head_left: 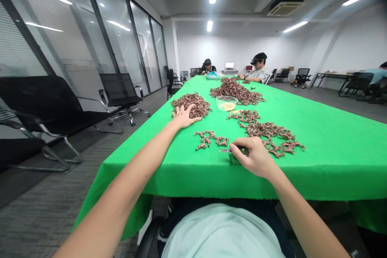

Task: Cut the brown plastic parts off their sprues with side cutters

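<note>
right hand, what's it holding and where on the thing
The right hand holds a small metal tool by its hidden rear end; only the tip shows.

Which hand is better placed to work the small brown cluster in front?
Right, probably: the right hand holds a small metal tool just beside the small brown cluster, while the left hand lies spread on a separate brown heap.

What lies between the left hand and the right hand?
In the head view, a small cluster of brown branched pieces lies on the green cloth between the left hand and the right hand.
</note>
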